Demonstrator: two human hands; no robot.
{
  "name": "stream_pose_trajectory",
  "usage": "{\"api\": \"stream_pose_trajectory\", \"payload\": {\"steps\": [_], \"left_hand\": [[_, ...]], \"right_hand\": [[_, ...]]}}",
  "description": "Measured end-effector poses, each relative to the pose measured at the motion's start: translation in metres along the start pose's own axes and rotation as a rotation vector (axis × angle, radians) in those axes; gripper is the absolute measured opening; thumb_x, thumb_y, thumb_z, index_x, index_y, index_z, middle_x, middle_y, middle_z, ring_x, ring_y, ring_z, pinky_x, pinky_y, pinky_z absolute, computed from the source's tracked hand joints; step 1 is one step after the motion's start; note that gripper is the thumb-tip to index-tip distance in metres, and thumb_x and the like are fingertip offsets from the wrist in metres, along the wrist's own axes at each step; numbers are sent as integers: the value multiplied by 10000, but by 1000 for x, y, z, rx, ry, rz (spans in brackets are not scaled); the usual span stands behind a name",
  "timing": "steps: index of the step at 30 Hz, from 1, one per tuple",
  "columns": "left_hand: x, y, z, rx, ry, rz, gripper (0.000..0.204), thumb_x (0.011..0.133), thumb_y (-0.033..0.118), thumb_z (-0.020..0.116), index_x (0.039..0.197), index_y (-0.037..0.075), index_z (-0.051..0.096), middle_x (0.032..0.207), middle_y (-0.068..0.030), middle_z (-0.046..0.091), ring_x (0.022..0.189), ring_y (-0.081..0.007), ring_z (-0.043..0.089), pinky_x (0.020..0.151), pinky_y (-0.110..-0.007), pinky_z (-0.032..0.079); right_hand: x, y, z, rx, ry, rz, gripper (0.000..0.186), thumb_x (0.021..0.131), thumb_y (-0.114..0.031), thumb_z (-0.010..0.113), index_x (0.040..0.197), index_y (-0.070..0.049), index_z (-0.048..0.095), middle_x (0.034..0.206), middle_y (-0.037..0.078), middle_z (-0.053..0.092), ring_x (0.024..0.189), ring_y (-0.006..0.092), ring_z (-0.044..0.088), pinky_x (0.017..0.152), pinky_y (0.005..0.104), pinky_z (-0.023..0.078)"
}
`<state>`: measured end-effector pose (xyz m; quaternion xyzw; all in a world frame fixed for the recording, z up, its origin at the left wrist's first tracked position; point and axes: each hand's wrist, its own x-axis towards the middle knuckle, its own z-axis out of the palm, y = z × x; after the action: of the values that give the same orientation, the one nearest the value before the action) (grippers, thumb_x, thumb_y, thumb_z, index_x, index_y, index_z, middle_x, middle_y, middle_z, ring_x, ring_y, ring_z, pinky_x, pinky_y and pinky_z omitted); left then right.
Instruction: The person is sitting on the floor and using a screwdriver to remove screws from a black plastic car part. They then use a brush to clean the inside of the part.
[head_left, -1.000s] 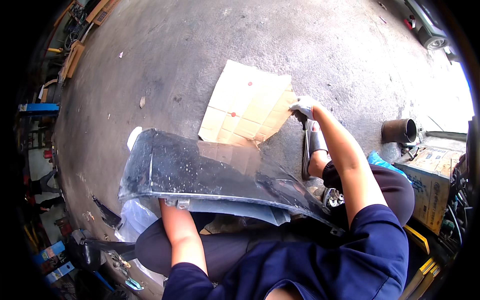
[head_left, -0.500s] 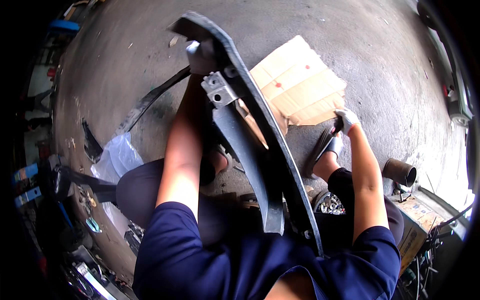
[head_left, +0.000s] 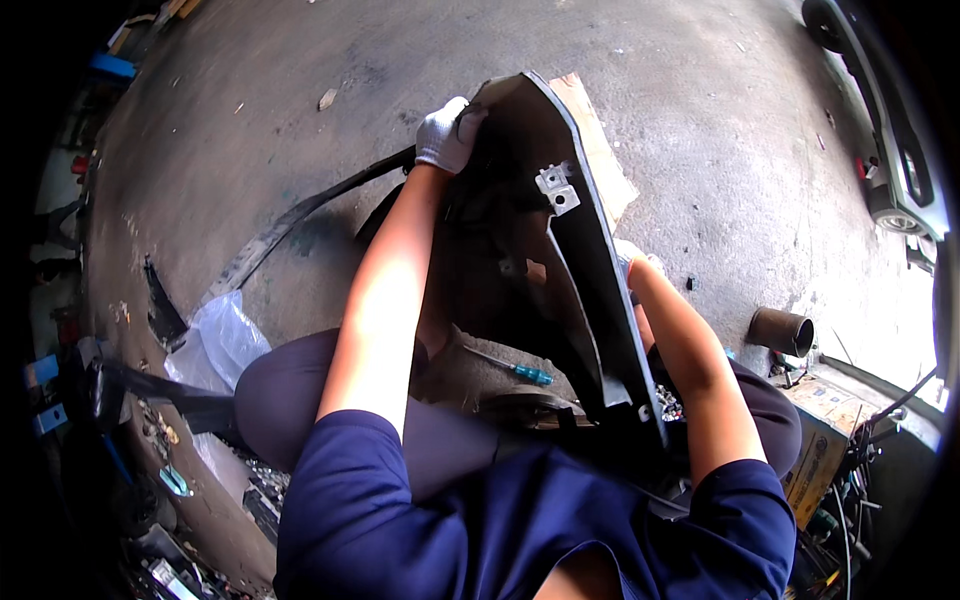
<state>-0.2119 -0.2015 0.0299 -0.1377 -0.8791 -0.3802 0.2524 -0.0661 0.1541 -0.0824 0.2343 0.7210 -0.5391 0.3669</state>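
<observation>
I hold a dark car body panel (head_left: 600,240) on edge over my crossed legs, with its inner side facing left and a silver bracket (head_left: 557,189) near its top. My left hand (head_left: 448,135), in a white knit glove, is closed on the panel's upper left edge. My right hand (head_left: 635,260), also gloved, is at the panel's right side, mostly behind it, so its fingers are hidden. A cardboard sheet (head_left: 596,135) lies behind the panel, largely covered by it. A screwdriver with a teal handle (head_left: 532,374) lies on the floor between my legs.
A long dark strip (head_left: 265,240) and a plastic bag (head_left: 226,336) lie at left. At right are a metal can (head_left: 780,330), a worn box (head_left: 822,420) and scattered tools. A parked vehicle (head_left: 900,210) is at the upper right, and clutter lines the left edge.
The panel has swung from lying crosswise to standing lengthwise, then tipped further right, over the cardboard. My left hand has come up with it. My right hand has moved lower, behind the panel.
</observation>
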Motion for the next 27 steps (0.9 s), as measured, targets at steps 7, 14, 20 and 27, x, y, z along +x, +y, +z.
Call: {"api": "stream_pose_trajectory", "payload": {"steps": [7,14,20,27], "left_hand": [[3,-24,42,174,-379,-384,528,925,608,462,975,104,609,953,-247,668,934,-469,618,785,-534,494],[-15,-13,100,511,-409,-620,580,932,506,537,1312,82,426,1315,-239,541,1268,-418,485,1049,-543,366],[-27,22,82,488,-478,-742,883,903,459,581,1550,85,111,1580,-236,202,1417,-430,275,1142,-548,240],[-111,36,45,213,-553,-855,796,947,603,357,1514,55,255,1546,-259,268,1389,-445,329,1142,-485,294]], "right_hand": [[-125,-132,-72,-579,22,-54,577,894,-508,561,1194,-23,645,1011,112,719,591,171,614,603,308,511],[-240,-160,-88,-1141,-92,-161,862,816,-665,616,1358,-5,498,1058,222,695,891,323,700,803,391,543],[-222,-123,-35,-1470,198,-276,544,838,-460,629,1079,18,533,946,252,686,893,394,682,771,473,535],[-197,-109,-45,-1403,203,-260,522,889,-394,590,1169,36,494,1015,256,678,930,391,674,812,462,527]]}}
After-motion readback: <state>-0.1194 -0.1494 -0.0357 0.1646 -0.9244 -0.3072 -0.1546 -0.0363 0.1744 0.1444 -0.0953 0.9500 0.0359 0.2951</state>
